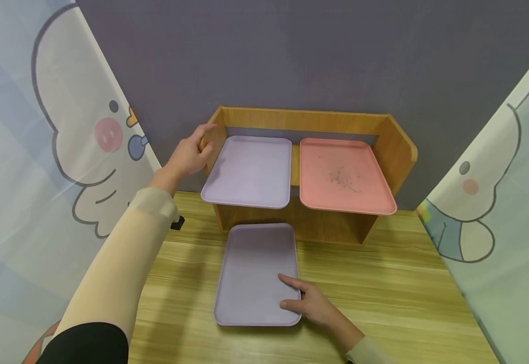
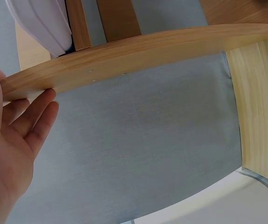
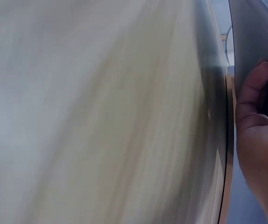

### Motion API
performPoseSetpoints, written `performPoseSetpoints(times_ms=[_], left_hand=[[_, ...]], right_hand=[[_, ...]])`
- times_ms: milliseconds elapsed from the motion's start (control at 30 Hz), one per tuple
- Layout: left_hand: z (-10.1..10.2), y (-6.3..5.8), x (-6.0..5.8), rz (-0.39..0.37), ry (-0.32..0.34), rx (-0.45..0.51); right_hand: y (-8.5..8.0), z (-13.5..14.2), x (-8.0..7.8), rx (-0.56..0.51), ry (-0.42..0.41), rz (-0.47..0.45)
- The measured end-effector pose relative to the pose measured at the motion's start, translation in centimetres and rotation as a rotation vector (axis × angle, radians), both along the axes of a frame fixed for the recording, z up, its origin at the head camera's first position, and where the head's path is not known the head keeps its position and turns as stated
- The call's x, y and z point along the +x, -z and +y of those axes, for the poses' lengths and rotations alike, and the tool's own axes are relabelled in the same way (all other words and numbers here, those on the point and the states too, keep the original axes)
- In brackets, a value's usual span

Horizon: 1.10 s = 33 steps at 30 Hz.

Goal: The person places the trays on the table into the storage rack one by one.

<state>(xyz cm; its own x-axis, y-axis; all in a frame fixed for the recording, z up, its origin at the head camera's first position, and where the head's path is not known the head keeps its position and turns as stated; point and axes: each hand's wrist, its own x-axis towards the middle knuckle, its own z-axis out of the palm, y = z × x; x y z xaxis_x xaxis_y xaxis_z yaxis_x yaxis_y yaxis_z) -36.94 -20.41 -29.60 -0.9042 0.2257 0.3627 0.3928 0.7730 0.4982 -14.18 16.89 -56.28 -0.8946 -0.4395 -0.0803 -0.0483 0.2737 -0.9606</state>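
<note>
A wooden two-tier shelf stands on the table against a dark panel. My left hand grips the upper edge of its left side panel; in the left wrist view the fingers bend against that panel. A lilac tray and a pink tray lie side by side on the upper tier, fronts overhanging. Before the shelf is another lilac tray, its right edge held by my right hand. In the right wrist view a bent digit presses this tray.
Dark specks mark the pink tray. Cartoon-printed cloths flank the table on both sides. Behind the shelf rises the dark panel. The shelf's lower tier is partly hidden by the trays above.
</note>
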Motion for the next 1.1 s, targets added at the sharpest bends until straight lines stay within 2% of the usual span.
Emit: performPoseSetpoints(times_ms=[233, 367, 533, 833, 1100], left_hand=[[0.0, -0.1, 0.0, -0.014, 0.014, 0.015], [0.1, 0.0, 0.0, -0.019, 0.024, 0.032], [0.0, 0.1, 0.0, -0.012, 0.029, 0.036], [0.0, 0.2, 0.0, -0.008, 0.025, 0.038], [-0.1, 0.2, -0.2, -0.017, 0.021, 0.045]], right_hand=[[0.2, 2.0, -0.7, -0.053, 0.019, 0.018], [0.1, 3.0, -1.2, -0.044, 0.036, 0.032], [0.1, 3.9, -1.7, 0.002, 0.085, 0.015], [-0.1, 5.6, -2.3, 0.050, 0.121, 0.011], [-0.3, 6.8, -2.9, 0.202, 0.218, 0.074]])
